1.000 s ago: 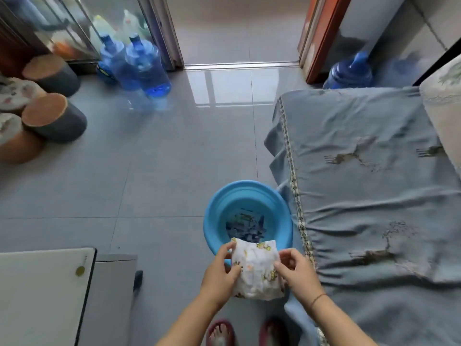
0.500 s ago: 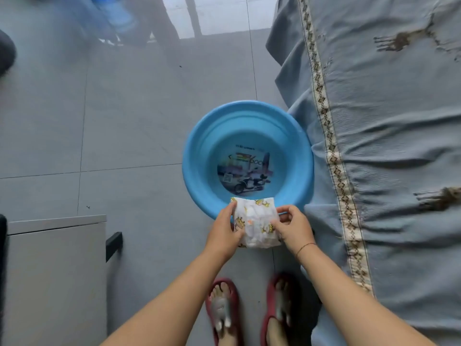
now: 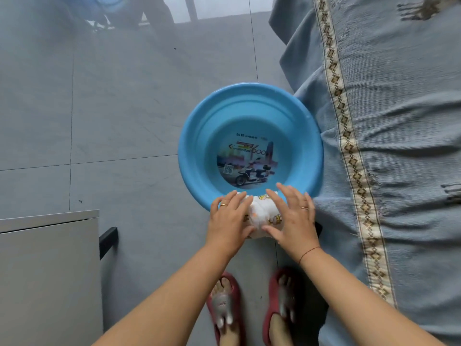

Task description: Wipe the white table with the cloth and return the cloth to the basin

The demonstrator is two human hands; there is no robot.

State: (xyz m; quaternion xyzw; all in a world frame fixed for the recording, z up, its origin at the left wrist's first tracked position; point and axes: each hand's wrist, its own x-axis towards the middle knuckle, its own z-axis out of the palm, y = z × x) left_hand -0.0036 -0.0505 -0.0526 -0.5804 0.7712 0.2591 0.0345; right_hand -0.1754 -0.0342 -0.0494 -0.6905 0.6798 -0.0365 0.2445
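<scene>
A round blue basin (image 3: 197, 136) with a scooter picture on its bottom stands on the grey tiled floor. A bunched white cloth (image 3: 262, 214) with small yellow prints is pressed between my two hands over the basin's near rim. My left hand (image 3: 228, 221) holds its left side with fingers stretched forward. My right hand (image 3: 293, 218) holds its right side the same way. The white table (image 3: 47, 270) shows only as a corner at the lower left.
A sofa or bed under a blue cover with a patterned trim (image 3: 389, 171) fills the right side and touches the basin. My feet in red slippers (image 3: 252, 305) stand just below the hands. A dark table foot (image 3: 107, 242) sticks out by the white table.
The view has tipped down and come closer to the basin. My hands have lowered the cloth toward the basin's near rim and their fingers have spread flatter over it.
</scene>
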